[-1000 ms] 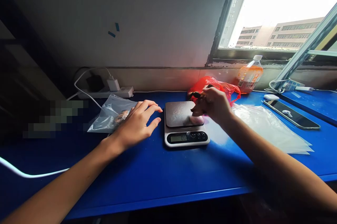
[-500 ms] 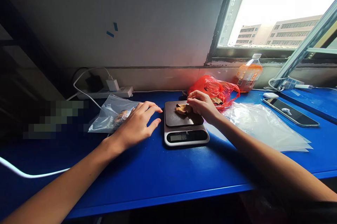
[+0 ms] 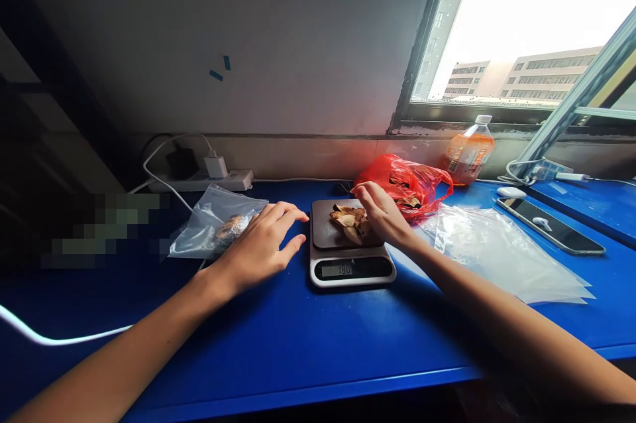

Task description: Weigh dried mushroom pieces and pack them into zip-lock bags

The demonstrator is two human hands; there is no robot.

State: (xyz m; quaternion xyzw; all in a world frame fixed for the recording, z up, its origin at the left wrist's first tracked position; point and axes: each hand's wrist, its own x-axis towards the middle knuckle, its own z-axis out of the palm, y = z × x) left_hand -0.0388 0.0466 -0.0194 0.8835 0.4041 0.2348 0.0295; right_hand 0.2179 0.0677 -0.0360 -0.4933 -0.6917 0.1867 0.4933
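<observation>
A white kitchen scale [image 3: 353, 282] with a dark square plate stands in the middle of the blue table. Several brown and pale dried slices [image 3: 349, 221] lie heaped on the plate, and the display seems to read 180. Over the heap's right side is my right hand [image 3: 381, 212], fingers stretched out and nothing visible in them; its palm side is hidden. My left hand [image 3: 265, 241] hovers open left of the scale, thumb apart. Behind it lies a clear plastic bag [image 3: 196, 227] with similar brown pieces inside.
A red plastic bag [image 3: 427, 179] holding more slices sits behind the scale, beside an orange drink bottle [image 3: 470, 152]. Flat clear bags [image 3: 501, 257] and a phone [image 3: 556, 227] with earbuds lie right. A power strip [image 3: 233, 181] runs along the wall.
My right hand has let go of the slices, which now spread over the scale plate, and its fingers have straightened. The display went from 0.0 to about 180. My left hand stays nearly still.
</observation>
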